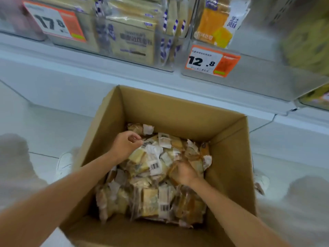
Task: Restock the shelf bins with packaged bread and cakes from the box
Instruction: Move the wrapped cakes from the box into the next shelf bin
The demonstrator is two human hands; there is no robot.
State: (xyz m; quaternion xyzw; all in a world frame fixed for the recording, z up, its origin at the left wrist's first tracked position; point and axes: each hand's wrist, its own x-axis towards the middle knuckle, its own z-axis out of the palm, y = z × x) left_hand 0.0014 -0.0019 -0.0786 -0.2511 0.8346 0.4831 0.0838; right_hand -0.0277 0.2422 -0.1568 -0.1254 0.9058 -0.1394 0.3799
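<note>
In the frame's centre I saw clear-wrapped, barcoded cakes [153,163] heaped in the cardboard box [178,111]; my left hand [127,146] pinched one wrapper, right hand [184,173] gripped another.

Your box [178,111] brown, packs [153,166] tan and cream with white barcode labels, bin packs [131,40] beige with purple stripes, end pack [213,27] orange and yellow, tags [211,61] orange and white with black digits, your shoe [65,164] white.
</note>
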